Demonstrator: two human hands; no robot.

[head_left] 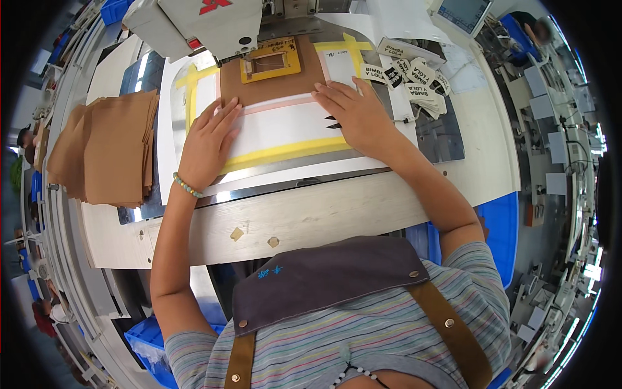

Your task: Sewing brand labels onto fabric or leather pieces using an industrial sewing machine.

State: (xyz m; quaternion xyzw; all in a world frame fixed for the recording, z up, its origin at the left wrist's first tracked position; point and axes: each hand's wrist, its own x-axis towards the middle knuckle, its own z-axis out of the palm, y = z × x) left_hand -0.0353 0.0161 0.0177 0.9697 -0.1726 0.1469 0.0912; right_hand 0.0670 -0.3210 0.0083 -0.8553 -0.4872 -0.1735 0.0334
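Observation:
My left hand (208, 141) lies flat, fingers spread, on a white template plate (285, 129) edged with yellow tape. My right hand (355, 111) presses flat on the same plate's right part, beside small black marks. Just beyond my fingertips a brown fabric piece (269, 87) lies under the plate's frame. On that piece sits a yellow rectangular clamp frame (271, 61), under the head of a grey sewing machine (201, 26). Neither hand grips anything.
A stack of brown fabric pieces (107, 149) lies at the left of the table. A heap of white labels with black print (414, 78) sits at the right. A control screen (463, 13) stands at the back right. Blue bins (502, 233) stand beside the table.

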